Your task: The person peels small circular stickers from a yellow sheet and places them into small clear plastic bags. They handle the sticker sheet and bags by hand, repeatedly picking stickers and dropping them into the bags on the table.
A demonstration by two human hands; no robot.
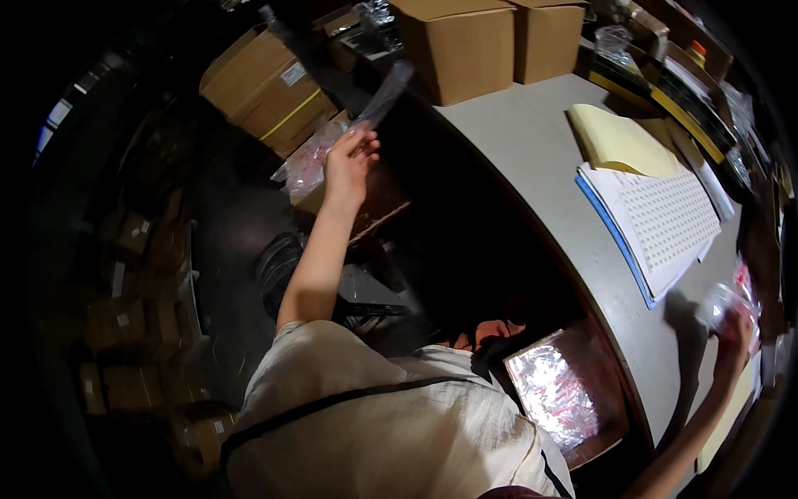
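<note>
My left hand is stretched out to the far left with its fingers curled. A long, narrow clear plastic bag runs up from its fingertips. Just beside that hand, more clear plastic packets with pinkish-red contents lie on top of a cardboard box. Over at the right end of the desk, my right hand is closed around a crumpled clear plastic packet. Some red shows at the packet's upper edge; what is inside cannot be made out.
The grey desk curves along my right. On it are printed sheets over a blue folder, a yellow pad and cardboard boxes. A box of shiny plastic packets stands below the desk edge. More cartons stand left.
</note>
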